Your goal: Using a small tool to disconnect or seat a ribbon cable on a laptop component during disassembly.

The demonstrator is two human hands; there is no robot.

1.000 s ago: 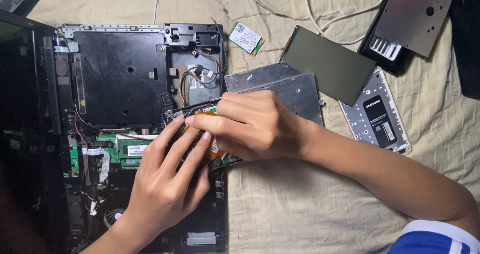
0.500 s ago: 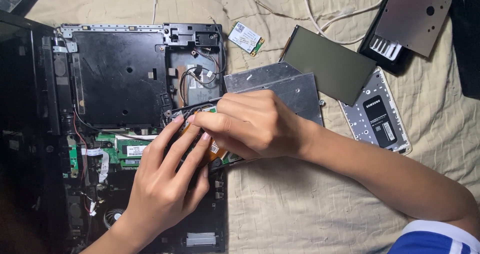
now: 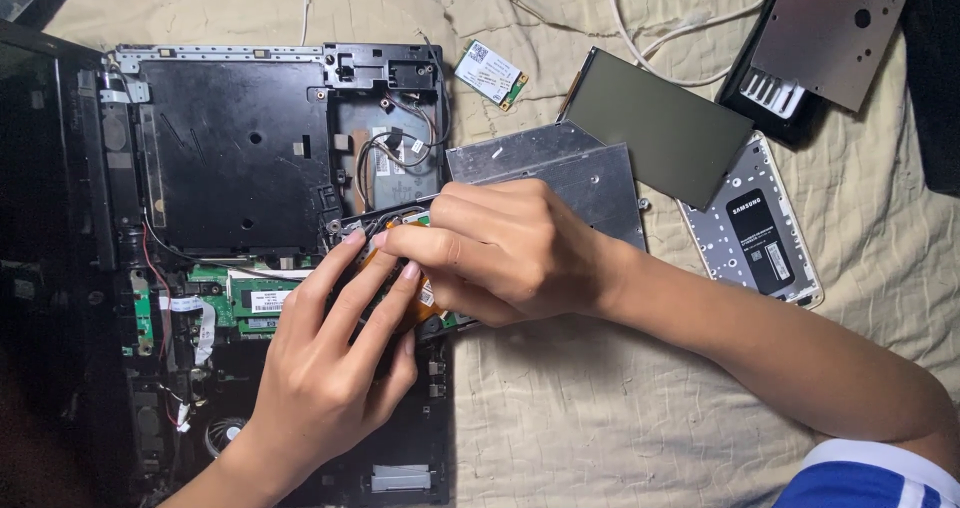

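orange ribbon (image 3: 392,268) pinched between right hand (image 3: 500,253) and left hand (image 3: 335,353) over laptop (image 3: 240,158); drive (image 3: 570,173) just behind, card (image 3: 491,73) beyond.

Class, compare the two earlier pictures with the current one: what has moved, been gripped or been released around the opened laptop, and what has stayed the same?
Nothing visibly changed. Both the left hand and the right hand stay pressed over the same orange-and-green part at the edge of the opened laptop. The metal drive, small card and dark panel lie where they were on the cloth.
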